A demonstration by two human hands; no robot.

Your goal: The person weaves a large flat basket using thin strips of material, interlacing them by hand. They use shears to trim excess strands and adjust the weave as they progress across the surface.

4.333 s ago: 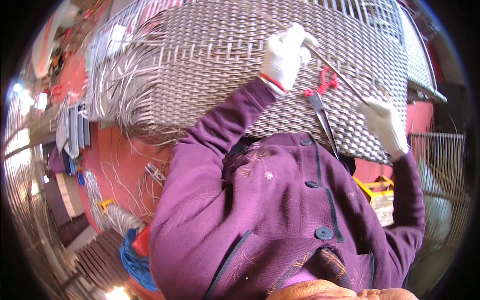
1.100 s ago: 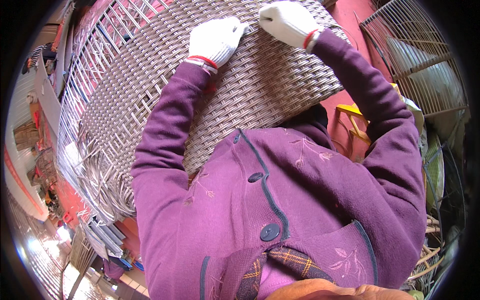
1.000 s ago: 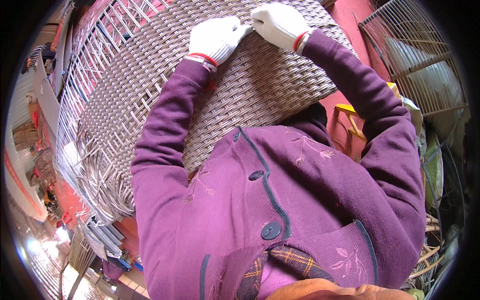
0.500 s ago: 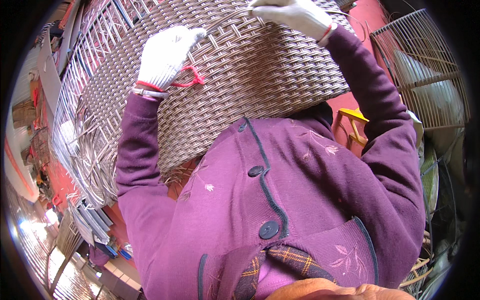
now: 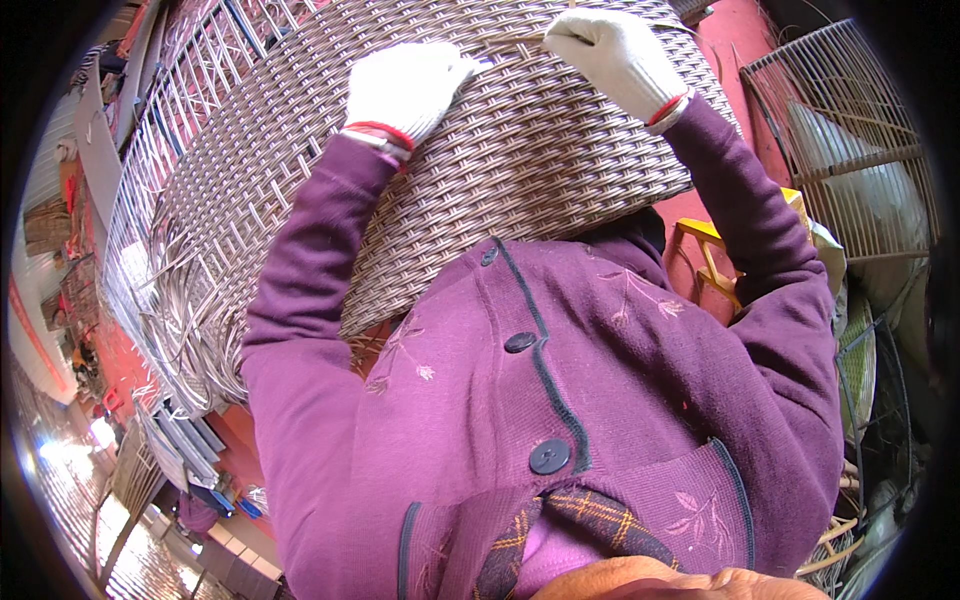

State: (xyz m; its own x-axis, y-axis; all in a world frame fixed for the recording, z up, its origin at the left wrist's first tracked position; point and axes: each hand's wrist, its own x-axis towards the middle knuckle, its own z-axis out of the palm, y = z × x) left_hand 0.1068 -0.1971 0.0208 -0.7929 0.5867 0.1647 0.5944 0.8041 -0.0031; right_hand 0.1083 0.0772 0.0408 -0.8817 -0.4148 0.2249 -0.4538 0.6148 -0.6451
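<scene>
Woven wicker panel (image 5: 545, 150); right gloved hand (image 5: 620, 62), fingers pinching a brown strand (image 5: 515, 41); left gloved hand (image 5: 403, 92) over panel, fingers' hold unclear.

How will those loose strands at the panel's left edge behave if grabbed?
The loose strands would probably flex easily, since they curl and droop off the woven panel in arcs. They look light, being thin for their length. They may snag together, as they overlap in a tangle.

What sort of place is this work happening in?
Most likely a weaving workshop for wicker-style pieces: a large, partly woven panel spans the upper middle, loose strands bunch at its left end, and a slatted frame sits off to the right.
</scene>
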